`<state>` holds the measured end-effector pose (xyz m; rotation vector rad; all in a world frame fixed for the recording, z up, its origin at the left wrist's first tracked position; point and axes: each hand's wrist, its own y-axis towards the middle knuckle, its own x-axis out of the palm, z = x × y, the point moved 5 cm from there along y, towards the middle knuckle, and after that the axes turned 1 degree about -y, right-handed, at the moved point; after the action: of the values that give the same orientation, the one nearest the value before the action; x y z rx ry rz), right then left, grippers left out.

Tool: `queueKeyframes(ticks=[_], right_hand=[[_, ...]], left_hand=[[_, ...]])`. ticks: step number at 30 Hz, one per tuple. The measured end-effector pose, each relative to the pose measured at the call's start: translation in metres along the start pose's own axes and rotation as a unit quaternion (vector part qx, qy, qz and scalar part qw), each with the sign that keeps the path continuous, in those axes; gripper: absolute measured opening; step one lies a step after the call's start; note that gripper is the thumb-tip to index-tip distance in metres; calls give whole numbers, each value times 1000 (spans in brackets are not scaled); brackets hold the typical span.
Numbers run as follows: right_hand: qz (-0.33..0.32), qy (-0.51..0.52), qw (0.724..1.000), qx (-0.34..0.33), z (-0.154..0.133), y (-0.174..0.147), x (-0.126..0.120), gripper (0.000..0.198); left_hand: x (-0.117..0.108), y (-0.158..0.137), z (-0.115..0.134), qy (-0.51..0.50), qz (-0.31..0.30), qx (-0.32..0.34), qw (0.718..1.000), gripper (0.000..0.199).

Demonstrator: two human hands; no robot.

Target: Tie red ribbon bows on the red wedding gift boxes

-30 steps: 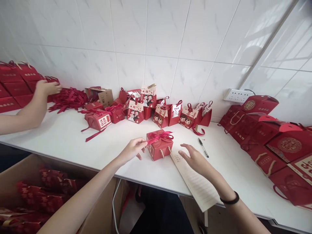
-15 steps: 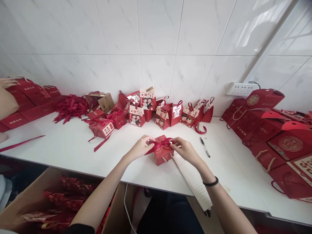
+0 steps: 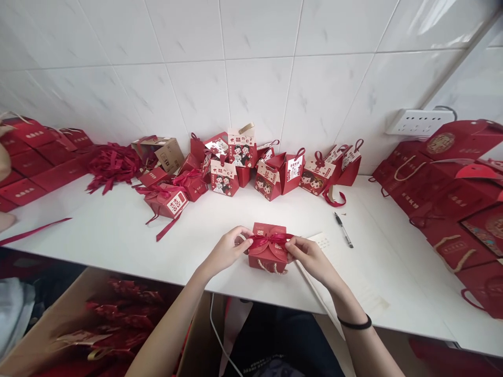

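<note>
A small red gift box (image 3: 268,256) with a twisted cord handle stands on the white table in front of me. Across its top lies a dark red ribbon (image 3: 269,239), gathered into a bow at the middle. My left hand (image 3: 231,250) pinches the ribbon on the box's left side. On the other side, my right hand (image 3: 308,256), with a black band on the wrist, grips the ribbon at the box's right edge. Beneath and beyond the right hand is a sheet of white paper (image 3: 321,242).
Finished-looking red boxes (image 3: 225,178) line the wall, beside a heap of ribbons (image 3: 113,165). Stacked boxes rise left (image 3: 39,157) and right (image 3: 440,193). A pen (image 3: 344,230) lies to the right. An open carton (image 3: 58,319) is below the table edge. Another person's arm (image 3: 3,159) shows far left.
The box has turned so its front faces me more squarely. Both hands have stayed on the ribbon, which now lies straighter across the top. The camera view has shifted.
</note>
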<state>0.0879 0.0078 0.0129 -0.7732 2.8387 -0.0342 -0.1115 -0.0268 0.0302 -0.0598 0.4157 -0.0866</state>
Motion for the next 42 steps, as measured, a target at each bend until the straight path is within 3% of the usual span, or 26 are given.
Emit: queueKeyframes(ticks=[11, 16, 18, 20, 22, 23, 26, 28, 31, 37, 42], right_hand=[[7, 35, 999, 16, 10, 7, -5, 45], [2, 12, 999, 36, 14, 8, -6, 42], [51, -57, 996, 44, 13, 6, -12, 38], [169, -160, 972, 5, 1, -1, -20, 29], [281, -251, 920, -106, -24, -14, -17, 17], [304, -280, 894, -174, -38, -22, -8, 11], [227, -329, 856, -327, -66, -35, 34, 5], [165, -369, 839, -365, -71, -37, 61, 9], [131, -438, 806, -376, -63, -30, 83, 9], [146, -482, 785, -362, -38, -15, 87, 27], [175, -450, 791, -375, -39, -24, 78, 21]], left_hand=[[-10, 24, 14, 26, -56, 40, 997, 16], [-4, 24, 8, 0, -64, 10, 998, 16], [-1, 22, 3, -5, -58, 1, 998, 16], [1, 19, -1, -17, -52, -3, 999, 16], [1, 17, -3, -39, -49, -2, 998, 16], [1, 17, -3, -54, -51, -1, 997, 16], [1, 18, -2, -90, -68, 2, 994, 17], [1, 20, 0, -89, -85, 5, 992, 20], [-2, 22, 3, -64, -99, 14, 993, 20], [-6, 23, 6, -39, -106, 19, 993, 21], [-1, 18, 8, -21, -143, 61, 988, 18]])
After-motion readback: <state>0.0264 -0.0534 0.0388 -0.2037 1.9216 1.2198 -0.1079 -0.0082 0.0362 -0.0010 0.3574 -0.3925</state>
